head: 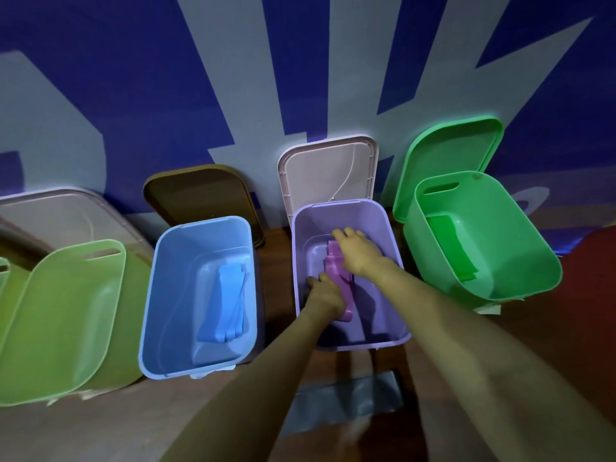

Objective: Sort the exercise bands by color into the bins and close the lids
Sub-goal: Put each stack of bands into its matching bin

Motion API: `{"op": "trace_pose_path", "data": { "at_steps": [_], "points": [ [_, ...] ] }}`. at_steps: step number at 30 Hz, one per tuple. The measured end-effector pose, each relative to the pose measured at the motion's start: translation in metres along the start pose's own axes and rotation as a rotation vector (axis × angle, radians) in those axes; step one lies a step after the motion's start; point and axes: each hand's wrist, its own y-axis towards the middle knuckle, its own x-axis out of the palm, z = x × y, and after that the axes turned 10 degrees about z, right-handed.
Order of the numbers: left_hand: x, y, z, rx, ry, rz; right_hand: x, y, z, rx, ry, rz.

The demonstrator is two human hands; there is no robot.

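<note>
Hands are seen together inside the purple bin (386,235), which is stood on the floor (283,378) as the third of four bins lined up along the wall (133,95). The left hand (325,293) is curled round the near part of the pink bands (333,261), with the thumb on the left side. The right hand (358,250) is laid palm down over the far part of the same bands with its fingers bent; whether a grip is taken there cannot be told. The pink bands are stacked flat on the bottom of the bin. Their long axis is run from the bin's near end towards the wall, along the bin's own length, and their near end shows beside the left wrist.

Just to the left, blue bands (223,305) are laid lengthwise in the blue bin (160,261), likewise pointed at the wall. To the right, green bands (450,251) are seen in the green bin (520,228). A light green bin (66,311) is placed at the left end of the row.

Four lids are stood up behind the bins against the wall: a pale pink lid (328,171), a green lid (450,151), a brown lid (200,191) and a translucent lid (60,211).

The floor is brown wood, with a grey patch (350,398) near the person. The wall is painted deep blue with large pale grey shapes, and the room is dimly lit.
</note>
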Motion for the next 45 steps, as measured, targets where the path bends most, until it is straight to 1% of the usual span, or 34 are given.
{"op": "trace_pose_path", "data": {
  "at_steps": [1, 4, 5, 7, 9, 11, 16, 20, 22, 28, 31, 33, 36, 40, 42, 45],
  "points": [
    [-0.001, -0.001, -0.001, 0.006, 0.021, -0.01, -0.001, -0.001, -0.001, -0.019, -0.021, 0.03],
    [-0.001, -0.002, -0.003, 0.123, 0.115, 0.034, -0.002, -0.004, -0.005, -0.049, -0.068, 0.076],
    [-0.002, -0.004, -0.004, 0.161, 0.133, 0.015, -0.002, -0.006, -0.006, -0.046, -0.078, 0.082],
    [-0.005, -0.008, -0.003, 0.227, 0.13, -0.029, -0.001, -0.009, -0.007, -0.031, -0.09, 0.082],
    [-0.008, -0.013, -0.004, 0.283, 0.146, -0.039, -0.002, -0.012, -0.007, -0.03, -0.101, 0.067],
    [-0.012, -0.019, -0.006, 0.289, 0.142, -0.002, -0.007, -0.017, -0.008, -0.03, -0.089, 0.063],
    [-0.034, -0.046, -0.014, 0.374, -0.018, 0.225, -0.038, -0.039, -0.021, 0.016, 0.018, 0.152],
    [-0.052, -0.076, -0.034, 0.479, -0.086, 0.524, -0.067, -0.079, -0.038, 0.002, 0.095, 0.301],
    [-0.055, -0.095, -0.049, 0.491, -0.154, 0.64, -0.077, -0.104, -0.049, -0.022, 0.123, 0.384],
    [-0.042, -0.149, -0.101, 0.551, -0.346, 0.84, -0.081, -0.175, -0.085, -0.086, 0.191, 0.616],
    [-0.022, -0.165, -0.133, 0.594, -0.406, 0.973, -0.066, -0.208, -0.105, -0.122, 0.215, 0.716],
    [-0.004, -0.174, -0.155, 0.593, -0.422, 1.035, -0.05, -0.227, -0.117, -0.146, 0.22, 0.741],
    [0.024, -0.184, -0.189, 0.538, -0.446, 1.026, -0.02, -0.255, -0.134, -0.187, 0.251, 0.688],
    [0.049, -0.184, -0.223, 0.443, -0.443, 0.918, 0.011, -0.276, -0.148, -0.174, 0.267, 0.618],
    [0.06, -0.178, -0.236, 0.349, -0.456, 0.811, 0.028, -0.283, -0.155, -0.166, 0.263, 0.545],
    [0.078, -0.166, -0.249, 0.14, -0.486, 0.585, 0.06, -0.288, -0.163, -0.139, 0.243, 0.426]
  ]
}}
